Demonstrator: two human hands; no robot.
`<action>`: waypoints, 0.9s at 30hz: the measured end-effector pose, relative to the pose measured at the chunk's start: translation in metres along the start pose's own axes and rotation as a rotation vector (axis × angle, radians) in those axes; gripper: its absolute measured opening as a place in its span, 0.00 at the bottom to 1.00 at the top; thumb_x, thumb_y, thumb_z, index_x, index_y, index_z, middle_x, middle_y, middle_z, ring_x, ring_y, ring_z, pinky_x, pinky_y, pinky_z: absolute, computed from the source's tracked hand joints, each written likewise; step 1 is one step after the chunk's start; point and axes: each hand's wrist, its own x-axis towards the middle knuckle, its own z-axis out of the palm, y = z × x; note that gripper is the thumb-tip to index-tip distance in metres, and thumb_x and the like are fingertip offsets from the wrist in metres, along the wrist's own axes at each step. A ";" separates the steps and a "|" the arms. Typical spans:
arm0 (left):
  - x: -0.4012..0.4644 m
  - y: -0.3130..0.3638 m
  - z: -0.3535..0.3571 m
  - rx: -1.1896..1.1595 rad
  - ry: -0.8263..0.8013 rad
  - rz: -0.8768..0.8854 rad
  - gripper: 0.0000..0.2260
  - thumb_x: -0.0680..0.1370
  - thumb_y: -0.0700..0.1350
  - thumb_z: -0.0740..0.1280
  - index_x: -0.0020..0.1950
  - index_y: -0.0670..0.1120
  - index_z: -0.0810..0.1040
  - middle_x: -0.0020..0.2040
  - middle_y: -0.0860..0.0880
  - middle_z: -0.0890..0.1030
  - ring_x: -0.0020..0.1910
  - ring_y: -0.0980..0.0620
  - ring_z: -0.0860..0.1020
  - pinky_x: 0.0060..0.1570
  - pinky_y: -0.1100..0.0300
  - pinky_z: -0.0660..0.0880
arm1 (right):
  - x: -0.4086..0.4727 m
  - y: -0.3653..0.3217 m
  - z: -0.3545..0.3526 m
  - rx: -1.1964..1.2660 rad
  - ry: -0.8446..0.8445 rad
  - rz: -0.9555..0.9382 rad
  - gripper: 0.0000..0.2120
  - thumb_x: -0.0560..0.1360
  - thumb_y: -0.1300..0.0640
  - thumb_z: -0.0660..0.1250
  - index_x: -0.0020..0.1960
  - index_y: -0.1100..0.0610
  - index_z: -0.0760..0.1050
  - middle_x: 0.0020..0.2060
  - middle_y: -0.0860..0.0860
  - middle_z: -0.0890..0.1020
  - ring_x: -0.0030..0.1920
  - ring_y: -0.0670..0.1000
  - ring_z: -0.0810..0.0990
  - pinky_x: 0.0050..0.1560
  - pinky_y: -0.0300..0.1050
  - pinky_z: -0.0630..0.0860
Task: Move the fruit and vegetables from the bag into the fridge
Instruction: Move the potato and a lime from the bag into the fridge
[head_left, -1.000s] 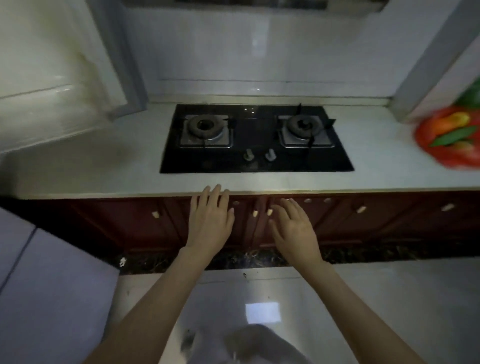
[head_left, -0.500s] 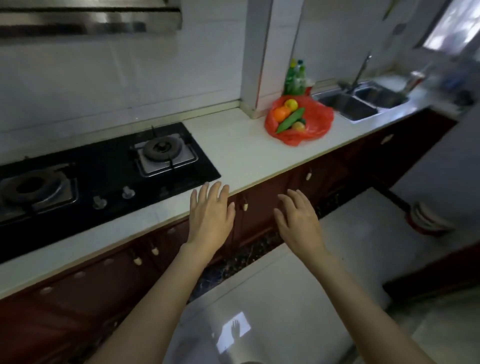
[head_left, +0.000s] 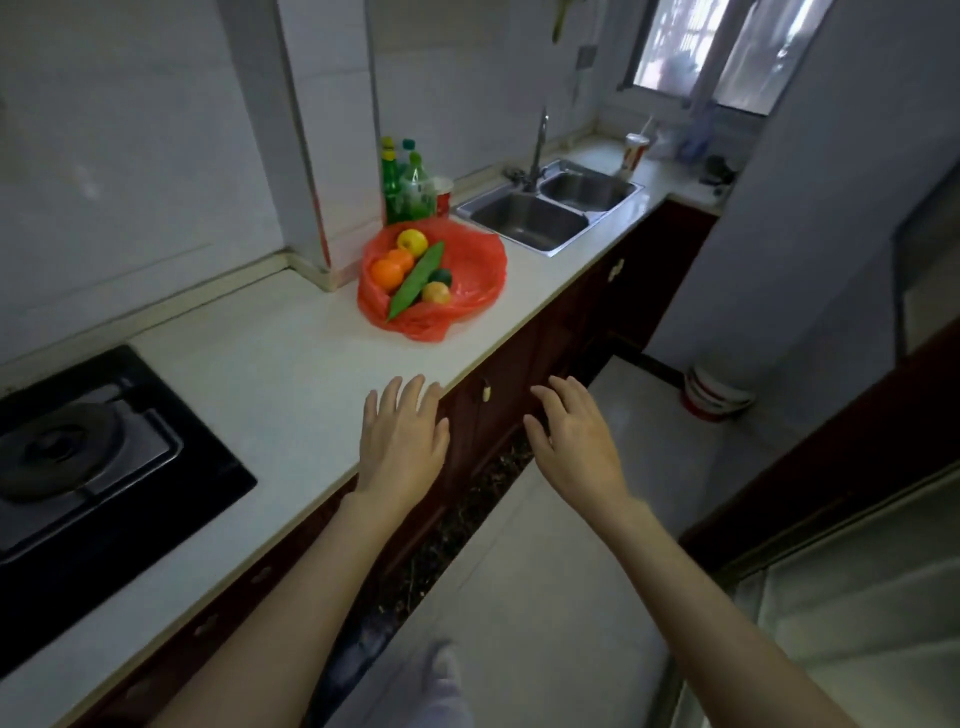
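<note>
Both forearms reach forward with palms down. The left hand (head_left: 402, 439) is over the front edge of the counter (head_left: 291, 374), fingers straight and slightly spread, holding nothing. The right hand (head_left: 576, 441) is beyond that edge, above the floor, fingers relaxed and a little bent, also holding nothing. The red bag (head_left: 467, 280) lies open on the counter, near the back wall and just beside the sink (head_left: 524, 221). Inside are two oranges (head_left: 387, 274), a yellow apple (head_left: 412, 242), another yellowish fruit (head_left: 436, 292) and a long green vegetable (head_left: 415, 280), its long axis going diagonally from the counter's front-left to back-right.
</note>
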 end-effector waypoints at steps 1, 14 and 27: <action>0.022 -0.001 0.004 -0.004 -0.006 0.010 0.20 0.79 0.49 0.58 0.71 0.45 0.67 0.71 0.45 0.69 0.71 0.43 0.63 0.70 0.45 0.58 | 0.017 0.007 0.002 -0.006 -0.012 0.014 0.22 0.81 0.50 0.56 0.72 0.58 0.65 0.72 0.56 0.65 0.75 0.55 0.55 0.75 0.48 0.52; 0.201 -0.001 0.076 0.000 -0.082 0.035 0.20 0.78 0.48 0.62 0.69 0.43 0.69 0.69 0.43 0.70 0.70 0.40 0.65 0.69 0.44 0.60 | 0.173 0.088 0.059 -0.005 -0.097 0.043 0.21 0.81 0.51 0.57 0.71 0.59 0.66 0.71 0.56 0.67 0.74 0.55 0.58 0.74 0.45 0.53; 0.349 0.017 0.152 0.052 -0.103 -0.359 0.21 0.77 0.49 0.63 0.69 0.43 0.70 0.68 0.42 0.71 0.68 0.40 0.67 0.66 0.43 0.64 | 0.384 0.193 0.112 0.002 -0.254 -0.308 0.20 0.80 0.54 0.59 0.69 0.60 0.68 0.68 0.60 0.70 0.72 0.59 0.63 0.73 0.51 0.55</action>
